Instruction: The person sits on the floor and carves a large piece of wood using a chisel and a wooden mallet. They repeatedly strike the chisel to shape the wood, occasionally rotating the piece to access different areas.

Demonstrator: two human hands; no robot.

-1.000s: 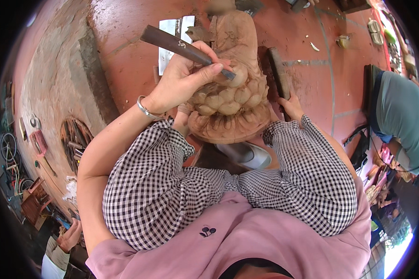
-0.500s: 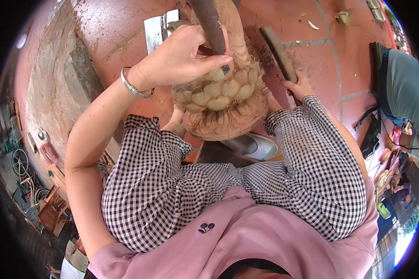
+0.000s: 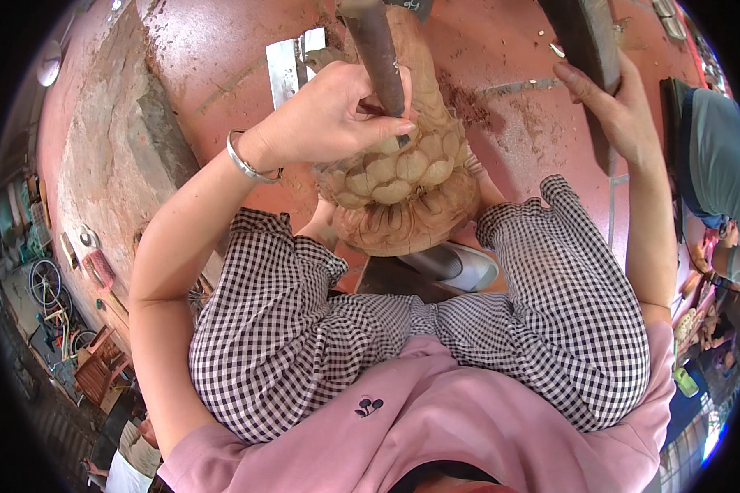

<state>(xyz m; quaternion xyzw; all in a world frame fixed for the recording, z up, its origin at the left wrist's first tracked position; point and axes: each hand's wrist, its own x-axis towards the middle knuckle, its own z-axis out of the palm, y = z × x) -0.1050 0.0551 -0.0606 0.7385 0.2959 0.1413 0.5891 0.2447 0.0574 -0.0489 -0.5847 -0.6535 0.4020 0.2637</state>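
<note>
A carved wooden figure [image 3: 411, 218] with rows of lotus petals stands between my feet. My left hand [image 3: 329, 115], with a silver bangle at its wrist, grips a chisel [image 3: 376, 57] by its thick brown shaft. The chisel tilts, and its dark metal tip meets the upper petals. Off to the right, my right hand [image 3: 625, 115] is raised with its fingers around a long, dark wooden club [image 3: 580, 37], used-looking and flat-sided. The club is apart from the chisel. Part of the carving behind the chisel and left hand is hidden.
A large rough slab [image 3: 119, 156] lies at the left. Pale metal plates [image 3: 284, 72] rest on the red tile floor [image 3: 510, 57] behind my left hand. Wood dust is scattered around the carving. At the right edge is a person's grey-green clothing [image 3: 719, 152].
My right hand has lifted the club up and away to the right, from low beside the carving. My left hand keeps the chisel on the petals; the view has shifted slightly.
</note>
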